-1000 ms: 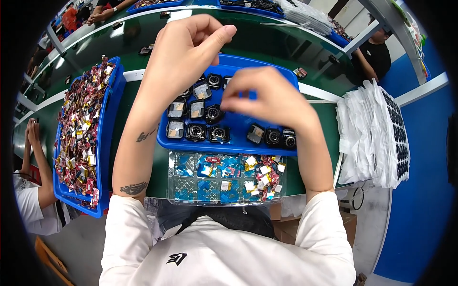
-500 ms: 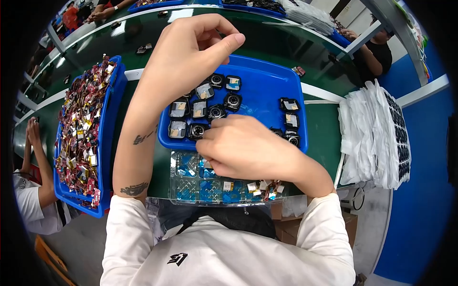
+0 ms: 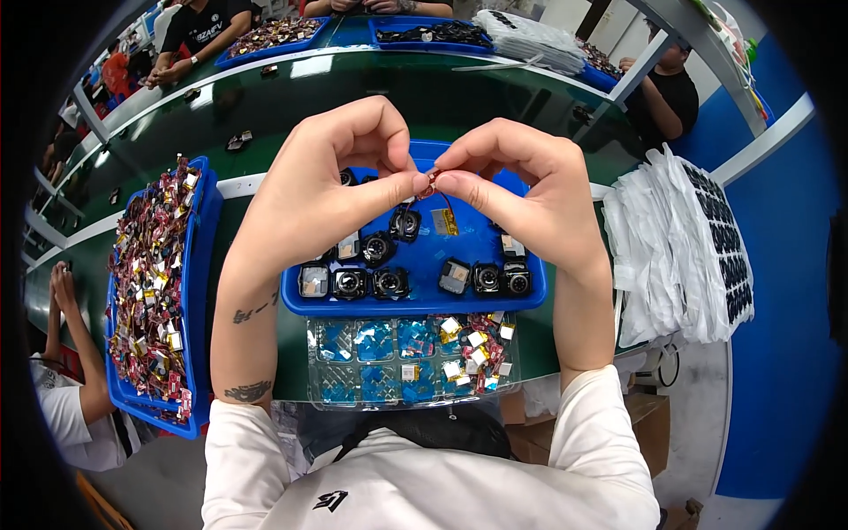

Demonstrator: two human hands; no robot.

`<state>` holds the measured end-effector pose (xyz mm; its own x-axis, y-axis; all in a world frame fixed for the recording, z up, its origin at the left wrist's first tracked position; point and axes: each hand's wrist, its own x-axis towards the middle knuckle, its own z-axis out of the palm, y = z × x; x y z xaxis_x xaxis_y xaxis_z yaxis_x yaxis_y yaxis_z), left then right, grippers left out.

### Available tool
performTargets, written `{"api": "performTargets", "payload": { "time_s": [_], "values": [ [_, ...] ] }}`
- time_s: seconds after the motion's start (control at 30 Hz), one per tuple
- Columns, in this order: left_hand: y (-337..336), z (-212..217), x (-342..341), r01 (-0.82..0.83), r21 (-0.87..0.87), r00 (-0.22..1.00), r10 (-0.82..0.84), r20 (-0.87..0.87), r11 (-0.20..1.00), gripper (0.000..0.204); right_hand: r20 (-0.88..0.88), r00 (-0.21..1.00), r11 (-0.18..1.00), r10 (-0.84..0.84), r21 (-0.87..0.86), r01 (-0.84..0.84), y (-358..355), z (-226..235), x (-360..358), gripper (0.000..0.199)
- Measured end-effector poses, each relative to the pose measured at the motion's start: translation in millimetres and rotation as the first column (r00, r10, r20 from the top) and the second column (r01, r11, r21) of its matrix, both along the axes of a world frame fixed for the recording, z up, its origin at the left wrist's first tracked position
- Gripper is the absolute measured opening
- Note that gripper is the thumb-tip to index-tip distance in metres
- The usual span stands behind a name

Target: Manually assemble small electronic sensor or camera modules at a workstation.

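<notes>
Both of my hands are raised above the table and meet at their fingertips: my left hand [image 3: 318,199] and my right hand [image 3: 530,190] are pinched together on 1 tiny reddish part [image 3: 428,183], thumb and forefinger of each closed on it. It hangs over the middle of the small blue tray, and thin wires seem to trail down from it toward a small gold battery [image 3: 444,221] lying in that tray, though I cannot tell for sure that they are joined.

Nearest to me, at the table's near edge, lies a clear plastic compartment tray [image 3: 353,384]; its right-hand cells hold small wrapped batteries [image 3: 473,349] in red, gold and white, while the left cells look mostly bare. Just beyond it, touching or almost so, sits the small blue tray [image 3: 415,305] with black round camera modules [image 3: 389,283] set in loose rows.

On my left, a long blue tray [image 3: 199,265] is heaped with more small wrapped parts. On my right, stacks of white bags [image 3: 671,247] lie side by side. Farther off, across the green table [image 3: 265,106], other people sit at their own blue trays.
</notes>
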<state>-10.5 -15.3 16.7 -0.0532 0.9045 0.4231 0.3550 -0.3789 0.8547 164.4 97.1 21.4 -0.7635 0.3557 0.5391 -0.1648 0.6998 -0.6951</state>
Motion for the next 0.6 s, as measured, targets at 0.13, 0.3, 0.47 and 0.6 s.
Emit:
{"api": "performTargets", "payload": {
  "time_s": [0.13,0.3,0.47,0.6],
  "values": [
    [1,1,7,-0.048,0.052,0.999,0.049,-0.008,0.998,0.012,-0.134,0.991,0.998,-0.019,-0.061,0.01,7,-8,-3,0.014],
    [3,-4,5,-0.102,0.072,0.99,0.109,-0.087,0.992,0.013,-0.277,0.945,0.968,-0.173,-0.225,0.111,10,-8,-9,0.008],
    [6,-6,4,-0.185,0.043,0.982,0.186,-0.02,0.982,0.015,-0.146,0.987,0.956,-0.067,0.272,0.105,2,3,2,0.019],
    [5,-5,2,-0.197,-0.035,0.98,0.197,0.011,0.98,0.017,-0.222,0.973,0.878,-0.064,0.451,0.161,3,-8,-5,0.014]
  ]
}}
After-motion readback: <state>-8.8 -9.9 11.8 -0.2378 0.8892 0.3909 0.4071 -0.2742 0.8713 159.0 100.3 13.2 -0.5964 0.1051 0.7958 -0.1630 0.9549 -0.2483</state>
